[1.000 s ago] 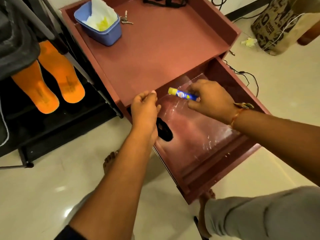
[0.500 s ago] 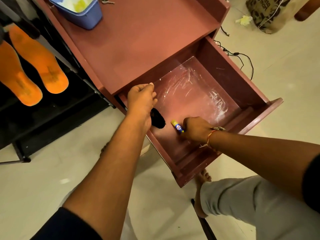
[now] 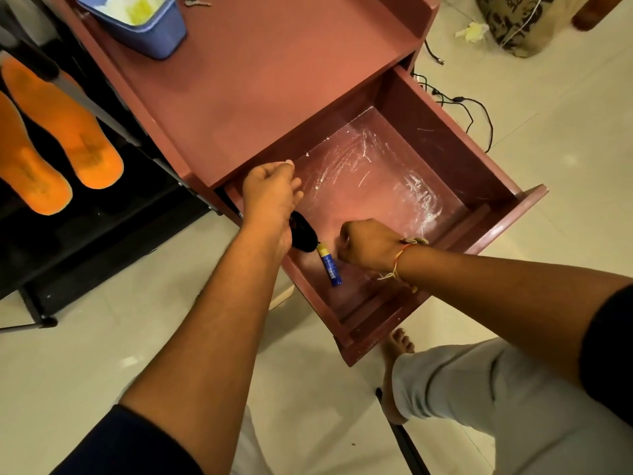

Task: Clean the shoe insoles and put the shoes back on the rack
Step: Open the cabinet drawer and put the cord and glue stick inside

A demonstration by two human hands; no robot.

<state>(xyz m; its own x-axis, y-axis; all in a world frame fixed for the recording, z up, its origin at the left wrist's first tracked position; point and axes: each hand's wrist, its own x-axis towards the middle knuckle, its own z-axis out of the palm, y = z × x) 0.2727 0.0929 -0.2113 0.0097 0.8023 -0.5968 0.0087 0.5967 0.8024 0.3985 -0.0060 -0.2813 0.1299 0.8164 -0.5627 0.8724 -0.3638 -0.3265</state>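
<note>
The two orange insoles (image 3: pixel 65 128) lie side by side on the black shoe rack (image 3: pixel 102 234) at the far left, well apart from both hands. A grey rack bar crosses above them.

Right of the rack stands the reddish table (image 3: pixel 274 80), its drawer (image 3: pixel 479 159) pulled out over the pale floor (image 3: pixel 102 354). The left hand (image 3: pixel 270 197) hangs over the drawer's near-left corner, fingers curled, its grip clamped on a black object (image 3: pixel 303 231) that sticks out below the palm; what the object is cannot be told. The right hand (image 3: pixel 370 245) is down inside the drawer with its back to the camera and a thread band at the wrist. Its fingers are tucked out of sight, so whether its grip is together or apart cannot be told. Just beside it, between the two hands, a blue tube with a yellow cap (image 3: pixel 329 265) lies flat on the drawer bottom, its cap end touching or nearly touching the black object. White scuffs streak the drawer bottom.

On the tabletop's far-left corner sits a blue tub (image 3: pixel 154 32) holding something white and yellow, with keys (image 3: pixel 197 1) near it. Beyond the table, a black cable (image 3: pixel 479 111) trails across the floor toward a printed bag (image 3: pixel 513 25).
</note>
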